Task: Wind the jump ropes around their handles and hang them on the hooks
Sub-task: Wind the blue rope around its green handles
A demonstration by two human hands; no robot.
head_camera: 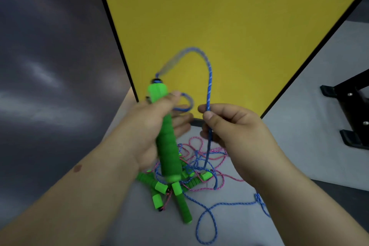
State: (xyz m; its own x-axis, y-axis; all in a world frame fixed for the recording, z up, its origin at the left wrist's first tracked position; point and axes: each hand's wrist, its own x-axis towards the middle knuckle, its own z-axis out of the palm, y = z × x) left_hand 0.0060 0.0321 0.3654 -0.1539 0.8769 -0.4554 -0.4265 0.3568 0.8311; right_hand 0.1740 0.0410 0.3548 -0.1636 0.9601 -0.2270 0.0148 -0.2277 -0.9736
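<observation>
My left hand (147, 126) grips a green foam jump-rope handle (166, 146), held nearly upright. A blue rope (209, 78) leaves the handle's top, arcs up and over, and comes down into my right hand (237, 128), which pinches it between thumb and fingers. A small blue loop (185, 102) shows by my left thumb. Below my hands, on the grey floor (229, 231), lies a tangle of blue and pink ropes (201, 158) with several more green handles (179, 199). No hooks are in view.
A yellow panel (219, 16) with a dark edge stands straight ahead. A dark grey wall (50, 66) fills the left side. At the right, black metal stand feet (351, 110) rest on the floor.
</observation>
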